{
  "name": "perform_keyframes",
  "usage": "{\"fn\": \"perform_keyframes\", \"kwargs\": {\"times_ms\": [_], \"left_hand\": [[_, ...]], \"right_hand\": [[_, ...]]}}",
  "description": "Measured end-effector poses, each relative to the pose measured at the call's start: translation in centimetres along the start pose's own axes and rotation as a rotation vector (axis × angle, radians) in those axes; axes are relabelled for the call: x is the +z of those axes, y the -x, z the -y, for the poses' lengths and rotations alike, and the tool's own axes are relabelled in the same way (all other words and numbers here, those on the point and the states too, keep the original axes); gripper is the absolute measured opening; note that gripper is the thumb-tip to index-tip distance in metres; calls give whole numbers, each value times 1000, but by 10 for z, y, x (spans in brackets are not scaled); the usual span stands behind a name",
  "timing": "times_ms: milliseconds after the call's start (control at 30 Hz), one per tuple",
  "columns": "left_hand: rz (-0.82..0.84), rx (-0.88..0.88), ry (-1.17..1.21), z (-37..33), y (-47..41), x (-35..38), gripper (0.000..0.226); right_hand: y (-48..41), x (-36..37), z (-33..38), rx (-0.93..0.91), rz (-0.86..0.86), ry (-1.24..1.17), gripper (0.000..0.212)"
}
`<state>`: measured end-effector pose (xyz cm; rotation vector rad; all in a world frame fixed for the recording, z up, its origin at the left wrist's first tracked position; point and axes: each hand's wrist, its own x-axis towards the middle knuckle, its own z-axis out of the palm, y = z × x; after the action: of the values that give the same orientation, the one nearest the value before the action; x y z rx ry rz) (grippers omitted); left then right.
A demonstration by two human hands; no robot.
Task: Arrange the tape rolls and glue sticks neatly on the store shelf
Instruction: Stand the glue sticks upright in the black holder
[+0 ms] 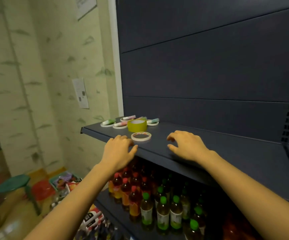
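A dark grey shelf (226,149) carries a wide yellow tape roll (137,125) and a thin clear tape roll (141,136) in front of it. Behind lie several thin tape rings with glue sticks resting on them: a green one (109,121), pink ones (129,117) (121,124) and a pale one (153,121). My left hand (118,151) hovers at the shelf's front edge just left of the thin roll, fingers loosely curled and holding nothing. My right hand (186,145) hangs over the shelf to the right of the roll, also holding nothing.
The lower shelf (109,203) holds several bottles with red caps (125,189) and green caps (162,212). A green stool (12,183) and a basket of goods (64,181) stand on the floor at left. The wallpapered wall (36,84) runs along the shelf's left end.
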<state>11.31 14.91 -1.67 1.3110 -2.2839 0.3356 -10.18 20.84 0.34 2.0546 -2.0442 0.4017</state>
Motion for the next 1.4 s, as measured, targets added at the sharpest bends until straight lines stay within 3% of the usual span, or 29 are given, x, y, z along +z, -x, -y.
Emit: {"fn": "perform_keyframes", "kwargs": {"times_ms": [333,533,667,767,1067,1233,1400], "left_hand": [[38,-35,93,94,-40,40,35],[19,-47,136,126,-85,70,34],[54,-62,178,137,-126,88,33],[76,-93,235,140,-161,97,36],[268,-157,427,123,-251,137,54],[409,-56,392,127,-282,148,44],[391,143,415,125,-301,146,33]], "right_hand": [[-102,51,51,140,92,-8,35],[-171,78,39,364,205,31,58],[-209,90,26,310,352,53,38],[-226,82,15,297,409,164,34],[-226,59,-20,448,218,229,32],[-210,57,-26,597,167,237,34],[-184,53,-19,749,73,214,30]]}}
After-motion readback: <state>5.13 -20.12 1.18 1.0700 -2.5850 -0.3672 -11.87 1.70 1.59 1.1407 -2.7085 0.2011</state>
